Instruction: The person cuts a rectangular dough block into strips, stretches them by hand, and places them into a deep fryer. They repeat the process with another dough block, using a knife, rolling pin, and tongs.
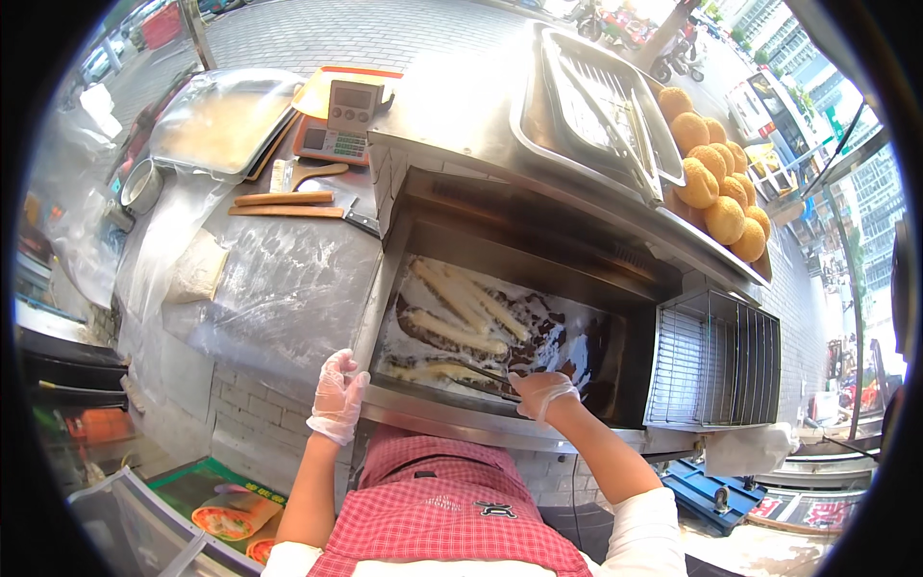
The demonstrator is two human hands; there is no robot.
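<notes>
My right hand (542,395), in a clear plastic glove, grips a pair of dark long sticks (484,372), either chopsticks or tongs, reaching left over a rectangular deep fryer (620,317). Their tips meet a dough strip (422,371) near the fryer's front wall. More pale dough sticks (458,333) float in bubbling oil (555,346), mostly in its left half. Beside the fryer's front left corner is my left hand (339,397), also gloved, fingers apart and holding nothing.
Left of the fryer, a floured metal worktop (296,267) carries a dough piece (196,270), wooden rolling sticks (285,198), a knife (360,220) and an orange scale (335,144). A wire draining rack (710,360) adjoins the fryer's right. Metal trays (530,108) and round fried balls (698,184) sit behind.
</notes>
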